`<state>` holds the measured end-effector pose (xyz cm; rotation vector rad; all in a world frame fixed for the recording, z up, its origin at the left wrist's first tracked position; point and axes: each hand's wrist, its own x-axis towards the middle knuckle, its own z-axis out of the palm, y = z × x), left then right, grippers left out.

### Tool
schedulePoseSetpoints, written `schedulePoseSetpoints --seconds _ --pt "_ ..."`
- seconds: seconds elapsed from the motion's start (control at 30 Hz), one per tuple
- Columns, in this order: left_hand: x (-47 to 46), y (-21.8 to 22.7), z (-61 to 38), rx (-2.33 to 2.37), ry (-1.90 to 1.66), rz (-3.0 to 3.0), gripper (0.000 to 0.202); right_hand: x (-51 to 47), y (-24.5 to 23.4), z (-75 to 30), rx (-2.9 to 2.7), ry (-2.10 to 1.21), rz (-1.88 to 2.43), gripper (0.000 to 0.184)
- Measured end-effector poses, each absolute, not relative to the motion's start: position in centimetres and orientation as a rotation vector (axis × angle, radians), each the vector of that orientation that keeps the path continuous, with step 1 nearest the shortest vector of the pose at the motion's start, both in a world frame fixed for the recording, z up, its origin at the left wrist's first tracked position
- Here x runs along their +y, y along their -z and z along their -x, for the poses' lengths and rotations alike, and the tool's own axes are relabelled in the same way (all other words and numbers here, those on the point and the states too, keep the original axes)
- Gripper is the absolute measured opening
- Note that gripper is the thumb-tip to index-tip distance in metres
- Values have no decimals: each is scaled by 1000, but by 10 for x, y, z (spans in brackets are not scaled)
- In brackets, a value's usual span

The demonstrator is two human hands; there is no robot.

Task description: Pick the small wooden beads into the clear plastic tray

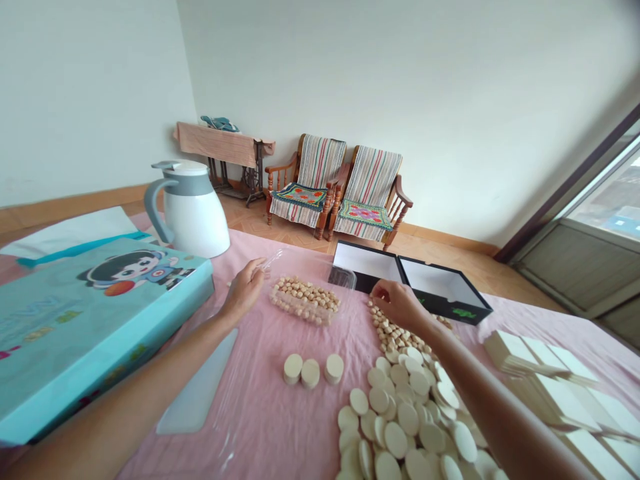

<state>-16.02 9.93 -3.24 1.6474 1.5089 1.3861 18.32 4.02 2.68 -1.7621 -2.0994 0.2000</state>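
My left hand (245,288) pinches the edge of a clear plastic bag (305,300) that lies on the pink tablecloth and is filled with small round wooden beads. My right hand (397,303) is curled, fingertips down, over a loose pile of the same beads (395,335); I cannot make out what, if anything, it holds. Three short stacks of pale wooden discs (313,369) stand in front of the bag. A big heap of wooden discs (410,417) lies under my right forearm.
An open black box (440,287) with white inside sits behind the beads. Stacks of pale square pieces (555,387) lie at the right. A light blue cartoon-printed box (90,313) and a white jug (193,210) stand at the left. Two wooden armchairs (340,193) stand by the wall.
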Motion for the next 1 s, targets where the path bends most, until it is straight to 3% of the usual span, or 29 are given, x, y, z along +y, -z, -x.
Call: schedulePoseSetpoints --seconds 0.2,0.57,0.83,1.0 --pt "103 38 163 1503 -1423 -1668 43 33 -8 -186 -2394 -61 1937 22" --pt "101 35 162 1536 -1390 -1669 45 31 5 -162 -2507 80 2087 20" --pt "103 37 162 1497 -1396 -1664 45 33 -19 -171 -2074 49 1773 15" --pt "99 32 160 1479 -1399 -1630 47 39 -50 -152 -1967 -289 1374 12"
